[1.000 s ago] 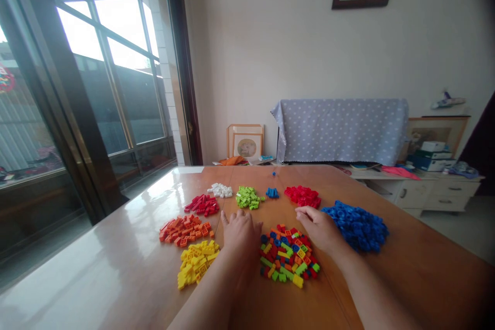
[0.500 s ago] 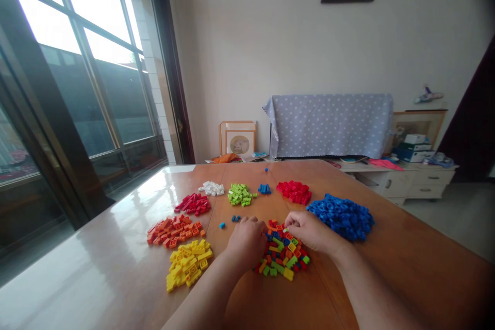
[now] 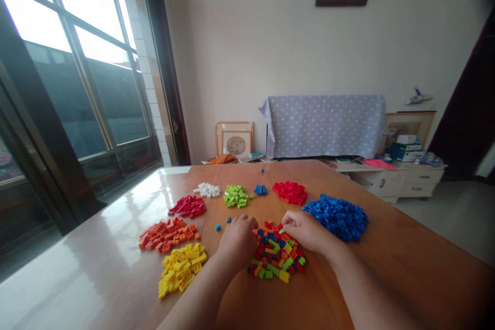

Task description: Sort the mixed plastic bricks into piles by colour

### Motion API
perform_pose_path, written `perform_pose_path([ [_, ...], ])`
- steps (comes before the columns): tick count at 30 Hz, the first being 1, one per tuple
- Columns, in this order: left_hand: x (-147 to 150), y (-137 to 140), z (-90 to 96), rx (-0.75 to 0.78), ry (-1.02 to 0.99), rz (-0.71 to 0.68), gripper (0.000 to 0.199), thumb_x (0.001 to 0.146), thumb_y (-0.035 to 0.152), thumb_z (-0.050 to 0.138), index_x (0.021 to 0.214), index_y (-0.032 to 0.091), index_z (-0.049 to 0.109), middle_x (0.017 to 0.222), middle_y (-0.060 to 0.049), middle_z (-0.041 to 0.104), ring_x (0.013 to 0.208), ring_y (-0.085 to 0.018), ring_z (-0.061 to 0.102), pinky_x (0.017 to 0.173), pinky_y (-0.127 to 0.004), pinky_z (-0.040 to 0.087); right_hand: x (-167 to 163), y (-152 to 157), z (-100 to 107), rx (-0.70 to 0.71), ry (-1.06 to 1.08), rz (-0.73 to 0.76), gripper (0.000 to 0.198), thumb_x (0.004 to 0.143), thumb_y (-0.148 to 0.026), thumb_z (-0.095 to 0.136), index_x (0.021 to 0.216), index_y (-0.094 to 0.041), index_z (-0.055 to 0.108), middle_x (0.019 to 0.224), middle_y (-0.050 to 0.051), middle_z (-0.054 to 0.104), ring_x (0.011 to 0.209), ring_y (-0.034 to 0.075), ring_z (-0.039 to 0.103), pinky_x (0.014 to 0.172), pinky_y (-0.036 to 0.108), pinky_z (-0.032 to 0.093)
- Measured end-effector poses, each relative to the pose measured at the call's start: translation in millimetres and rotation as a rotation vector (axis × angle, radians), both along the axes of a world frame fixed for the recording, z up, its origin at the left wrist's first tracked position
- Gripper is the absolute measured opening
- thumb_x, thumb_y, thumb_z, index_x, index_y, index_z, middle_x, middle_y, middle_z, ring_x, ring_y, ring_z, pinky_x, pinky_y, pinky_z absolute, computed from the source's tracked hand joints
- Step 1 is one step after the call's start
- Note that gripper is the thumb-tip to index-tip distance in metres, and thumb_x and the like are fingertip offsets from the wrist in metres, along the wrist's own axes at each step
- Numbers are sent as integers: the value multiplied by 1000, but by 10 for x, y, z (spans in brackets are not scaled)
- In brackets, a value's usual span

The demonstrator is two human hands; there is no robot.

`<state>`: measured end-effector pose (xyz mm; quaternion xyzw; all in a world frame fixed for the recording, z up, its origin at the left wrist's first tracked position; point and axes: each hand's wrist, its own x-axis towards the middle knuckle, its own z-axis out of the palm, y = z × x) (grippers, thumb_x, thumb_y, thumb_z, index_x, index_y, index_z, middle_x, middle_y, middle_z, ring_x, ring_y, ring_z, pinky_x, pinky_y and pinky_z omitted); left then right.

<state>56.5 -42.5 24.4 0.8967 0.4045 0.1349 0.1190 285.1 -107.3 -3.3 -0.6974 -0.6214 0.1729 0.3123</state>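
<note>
A heap of mixed-colour toy bricks [image 3: 276, 258] lies in front of me on the wooden table. My left hand [image 3: 238, 240] rests over the heap's left edge, its fingers curled down and their tips hidden. At the far right side of the heap, my right hand [image 3: 303, 229] is closed in a pinch, with a small pale green brick [image 3: 282, 230] showing at its fingertips. Just beyond the left hand are a dark blue brick [image 3: 229, 220] and a lighter blue one [image 3: 217, 228].
Single-colour piles surround the heap: yellow bricks [image 3: 181, 270], orange bricks [image 3: 168, 234], dark red bricks [image 3: 188, 206], white bricks [image 3: 208, 190], light green bricks [image 3: 235, 196], a few blue bricks [image 3: 260, 190], red bricks [image 3: 290, 192] and a large blue pile [image 3: 335, 217].
The view has turned slightly to the right. My left hand has shifted a little left and now partly covers the small dark blue bricks. The right hand stays in its pinch by the heap.
</note>
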Motion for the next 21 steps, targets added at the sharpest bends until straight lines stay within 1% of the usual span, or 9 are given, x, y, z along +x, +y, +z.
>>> perform_pose_path([
  [3,-7,59,-43,2,-63,75,30,81,9,45,100,21,65,110,-9,68,97,-21,62,76,-27,42,-116,54,7,100,-97,-45,20,87,-30,55,90,-21,73,83,3,70,77,17,62,68,25,43],
  [6,-13,91,-67,6,-125,104,31,81,7,43,100,20,63,108,-9,69,95,-20,63,75,-27,42,-260,104,4,164,-241,-8,27,90,-33,55,107,-25,75,108,7,70,102,22,62,91,31,45],
  [8,-34,109,-49,4,-177,124,30,82,7,43,101,20,61,107,-9,69,96,-21,64,76,-27,42,-346,132,-7,139,-318,34,35,93,-36,52,121,-29,71,128,9,65,120,25,56,103,37,40],
  [10,-77,142,-11,5,-247,173,27,83,10,44,102,21,60,106,-8,69,97,-22,64,77,-28,42,-410,158,-29,78,-368,61,41,96,-38,48,132,-30,65,148,10,53,136,29,45,112,45,33],
  [12,-135,199,29,27,-347,236,25,85,13,45,103,22,60,106,-7,69,98,-22,64,77,-28,43,-446,179,-58,0,-384,88,44,97,-39,45,136,-30,62,160,10,39,147,32,32,118,52,23],
  [13,-166,235,44,41,-408,263,24,86,15,46,103,23,60,106,-7,70,98,-22,64,78,-28,43,-455,187,-73,-36,-382,104,43,98,-39,44,136,-30,62,162,9,35,150,33,26,119,55,18],
  [15,-222,309,60,60,-532,300,21,87,19,49,104,24,61,106,-5,70,97,-21,65,77,-28,44,-462,196,-96,-86,-368,128,42,99,-39,41,133,-31,64,163,9,33,153,33,21,119,59,14],
  [18,-273,389,51,52,-667,329,18,89,27,52,104,24,63,103,-5,72,90,-20,66,75,-28,46,-466,192,-101,-94,-349,136,40,99,-36,41,129,-31,67,162,9,36,153,32,22,119,60,13],
  [21,-277,405,32,48,-722,326,19,89,30,54,103,23,64,99,-5,72,86,-19,66,74,-27,46,-483,179,-78,-59,-333,127,35,97,-33,44,121,-30,70,159,8,40,152,32,25,119,59,15],
])
